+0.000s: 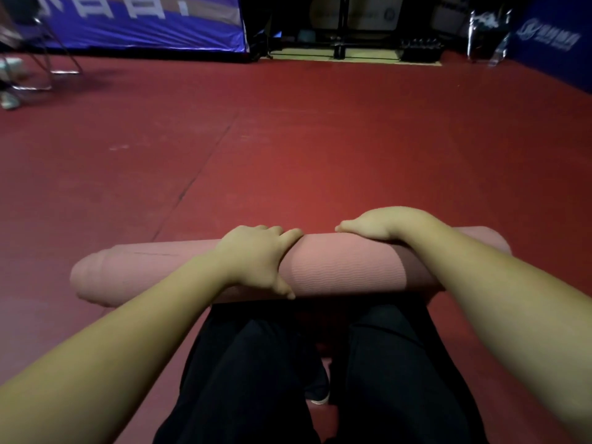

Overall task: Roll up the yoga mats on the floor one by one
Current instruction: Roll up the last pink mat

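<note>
Legible text: none.
Blue banner is showing large white characters, cropped and blurred; blue wall panel is carrying a white logo with characters, too blurred for reading.

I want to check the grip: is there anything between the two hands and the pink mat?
Nothing visible. The left hand wraps over the rolled pink mat directly, and the right hand lies on its top, also in bare contact. The roll lies on the red floor.
</note>
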`<state>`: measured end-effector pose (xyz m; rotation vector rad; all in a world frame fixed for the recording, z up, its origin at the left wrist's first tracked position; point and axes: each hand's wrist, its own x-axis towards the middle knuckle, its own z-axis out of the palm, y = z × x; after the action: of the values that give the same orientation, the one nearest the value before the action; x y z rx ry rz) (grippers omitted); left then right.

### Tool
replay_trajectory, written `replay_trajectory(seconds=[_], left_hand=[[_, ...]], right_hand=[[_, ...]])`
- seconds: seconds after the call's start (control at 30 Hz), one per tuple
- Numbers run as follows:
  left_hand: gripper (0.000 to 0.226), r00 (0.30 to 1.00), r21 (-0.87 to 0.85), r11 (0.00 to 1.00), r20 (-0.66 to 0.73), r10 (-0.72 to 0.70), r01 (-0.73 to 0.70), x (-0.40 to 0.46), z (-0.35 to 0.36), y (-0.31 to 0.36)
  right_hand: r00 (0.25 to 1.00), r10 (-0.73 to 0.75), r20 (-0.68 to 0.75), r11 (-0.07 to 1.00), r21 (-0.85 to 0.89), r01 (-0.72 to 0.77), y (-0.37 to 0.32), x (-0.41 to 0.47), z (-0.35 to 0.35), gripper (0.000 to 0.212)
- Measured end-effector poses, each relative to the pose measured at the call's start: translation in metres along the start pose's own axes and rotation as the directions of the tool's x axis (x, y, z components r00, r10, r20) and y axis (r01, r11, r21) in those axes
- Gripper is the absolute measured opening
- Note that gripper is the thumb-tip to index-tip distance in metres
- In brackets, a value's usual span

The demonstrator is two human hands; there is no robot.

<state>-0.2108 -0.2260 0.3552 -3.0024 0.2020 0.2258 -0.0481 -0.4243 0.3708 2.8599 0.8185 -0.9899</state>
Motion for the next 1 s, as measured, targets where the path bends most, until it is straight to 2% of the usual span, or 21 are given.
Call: replay_trajectory(seconds=[0.1, 0.17, 0.23, 0.27, 0.33, 0.4, 0.5, 0.63, 0.77, 0.83, 0.87, 0.93, 1.0], left_hand=[[0.11, 0.997, -0.101, 0.995, 0.076, 0.008, 0.0, -0.001, 0.006, 0.002], [0.109, 0.993, -0.172, 0.985, 0.116, 0.0, 0.02, 0.001, 0.009, 0.002], [0.108, 0.985, -0.245, 0.968, 0.17, -0.01, 0.052, 0.006, 0.009, -0.003], [0.105, 0.98, -0.286, 0.955, 0.196, -0.02, 0.076, 0.007, 0.009, -0.005], [0.091, 0.971, -0.368, 0.92, 0.233, -0.053, 0.139, 0.009, 0.01, -0.009], [0.079, 0.96, -0.423, 0.884, 0.267, -0.09, 0.201, 0.012, 0.011, -0.011], [0.072, 0.941, -0.487, 0.832, 0.318, -0.114, 0.266, 0.02, 0.007, -0.011], [0.066, 0.916, -0.524, 0.787, 0.38, -0.125, 0.325, 0.036, 0.0, -0.016], [0.069, 0.897, -0.535, 0.758, 0.417, -0.147, 0.373, 0.052, 0.002, -0.017], [0.069, 0.911, -0.474, 0.803, 0.366, -0.193, 0.361, 0.054, 0.006, -0.015], [0.068, 0.928, -0.422, 0.839, 0.292, -0.232, 0.343, 0.053, 0.01, -0.015], [0.061, 0.949, -0.322, 0.895, 0.043, -0.312, 0.309, 0.048, 0.019, -0.014], [0.053, 0.913, -0.287, 0.912, -0.197, -0.356, 0.294, 0.039, 0.032, -0.011]], right_hand=[[0.997, 0.015, 0.075, 1.0, 0.017, -0.016, 0.001, 0.002, 0.01, 0.066], [0.998, 0.021, 0.059, 0.999, 0.032, -0.023, 0.002, 0.008, 0.014, 0.073], [0.999, -0.011, -0.04, 1.0, 0.012, 0.011, 0.003, 0.013, 0.016, 0.074], [0.99, -0.051, -0.131, 0.999, -0.009, 0.05, 0.004, 0.015, 0.017, 0.068], [0.932, -0.146, -0.331, 0.989, -0.065, 0.132, 0.005, 0.013, 0.021, 0.05], [0.882, -0.177, -0.437, 0.984, -0.089, 0.153, 0.004, 0.005, 0.026, 0.049], [0.86, -0.164, -0.483, 0.985, -0.122, 0.12, 0.006, -0.003, 0.043, 0.052], [0.883, -0.137, -0.449, 0.983, -0.169, 0.067, 0.003, -0.011, 0.06, 0.073], [0.829, -0.119, -0.547, 0.971, -0.24, -0.02, 0.001, -0.007, 0.067, 0.076], [0.821, -0.102, -0.561, 0.973, -0.23, -0.036, 0.001, -0.002, 0.066, 0.074], [0.825, -0.099, -0.556, 0.974, -0.225, -0.035, 0.0, -0.001, 0.064, 0.073], [0.834, -0.099, -0.543, 0.976, -0.215, -0.025, 0.0, 0.002, 0.062, 0.072], [0.845, -0.095, -0.526, 0.982, -0.19, -0.008, -0.001, 0.007, 0.06, 0.073]])
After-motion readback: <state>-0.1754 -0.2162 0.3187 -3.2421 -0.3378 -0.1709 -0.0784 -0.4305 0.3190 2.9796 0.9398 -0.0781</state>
